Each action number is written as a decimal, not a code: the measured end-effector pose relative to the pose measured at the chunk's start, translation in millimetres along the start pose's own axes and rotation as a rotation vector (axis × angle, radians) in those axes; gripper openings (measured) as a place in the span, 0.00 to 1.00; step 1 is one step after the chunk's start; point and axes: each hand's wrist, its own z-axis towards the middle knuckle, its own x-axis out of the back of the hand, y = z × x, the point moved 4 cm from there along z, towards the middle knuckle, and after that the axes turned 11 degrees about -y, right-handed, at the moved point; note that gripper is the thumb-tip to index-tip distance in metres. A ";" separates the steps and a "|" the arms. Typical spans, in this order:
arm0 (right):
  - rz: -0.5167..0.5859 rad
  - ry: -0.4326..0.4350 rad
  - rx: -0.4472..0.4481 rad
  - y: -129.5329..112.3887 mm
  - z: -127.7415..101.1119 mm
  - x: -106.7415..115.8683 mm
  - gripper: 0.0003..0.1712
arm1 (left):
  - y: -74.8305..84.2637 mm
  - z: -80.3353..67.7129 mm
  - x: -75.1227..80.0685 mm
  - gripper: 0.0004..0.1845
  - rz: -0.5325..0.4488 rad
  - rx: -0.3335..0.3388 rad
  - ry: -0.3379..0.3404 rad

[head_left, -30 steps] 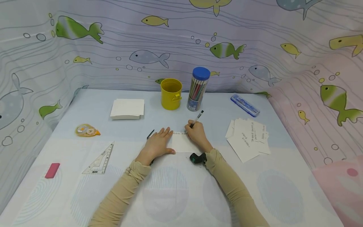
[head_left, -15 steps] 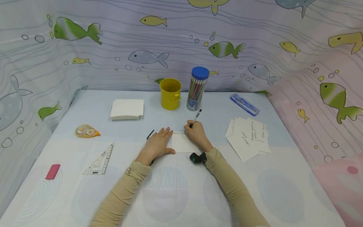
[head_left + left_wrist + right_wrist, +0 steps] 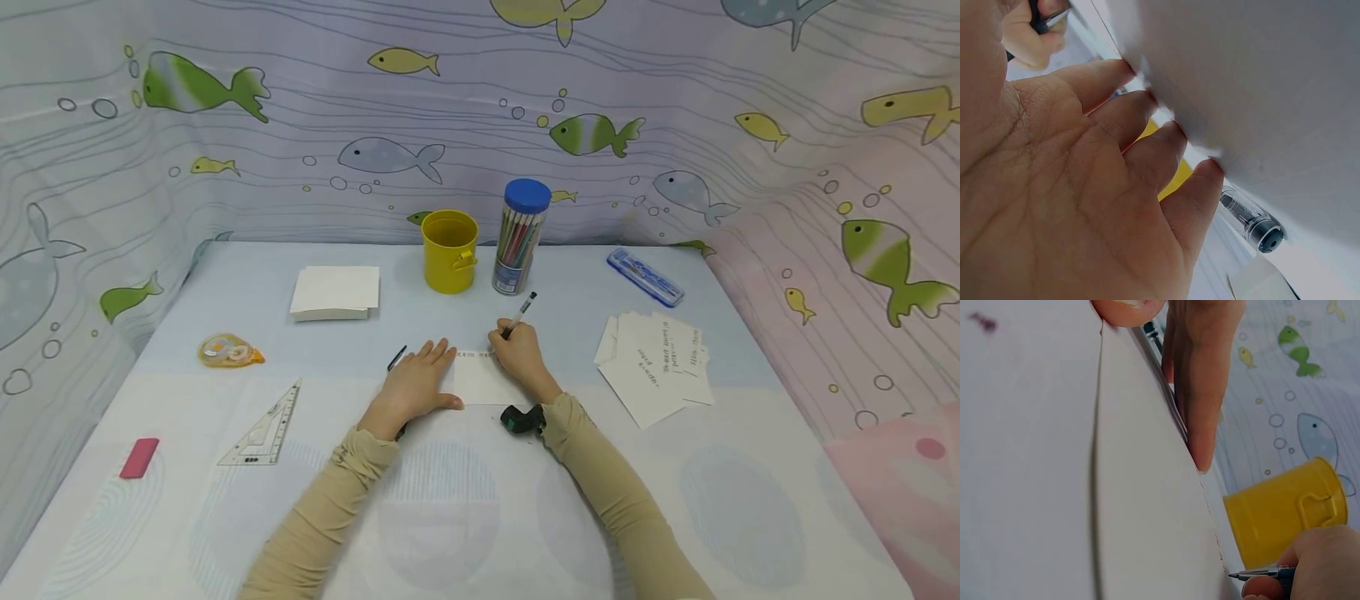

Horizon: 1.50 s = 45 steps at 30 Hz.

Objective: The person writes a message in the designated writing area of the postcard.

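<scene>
One small white paper card (image 3: 483,379) lies flat on the pale blue bench (image 3: 570,500) between the two hands, with a single line of small dark writing along its far edge, too small to read. The left hand (image 3: 414,382) rests flat on the card's left edge, its fingers (image 3: 1147,144) straight and close together with the tips pressed to the surface. The right hand (image 3: 519,357) has its fingers curled around one slim black-and-clear ballpoint pen (image 3: 519,314), whose tip meets the card's far edge.

A second dark pen (image 3: 397,357) lies on the bench just beyond the left hand. Farther back stand one yellow metal cup (image 3: 450,251) with a small side handle and one clear plastic tube with a blue lid (image 3: 519,237), filled with coloured pencils, just beside each other. One stack of blank white cards (image 3: 334,292) sits to the left of the cup. To the right lies one loose fan of white cards (image 3: 656,363) bearing dark writing that cannot be read, and behind it one flat blue plastic case (image 3: 645,277) whose print is illegible. On the left are one yellow-and-orange correction tape roller (image 3: 228,351), one clear plastic set square (image 3: 262,417) and one pink rectangular eraser (image 3: 139,457).
</scene>
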 end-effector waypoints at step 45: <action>0.001 0.001 -0.013 0.9 0.4 -0.7 0.23 | -2.2 2.3 -3.7 0.50 -0.008 0.003 0.009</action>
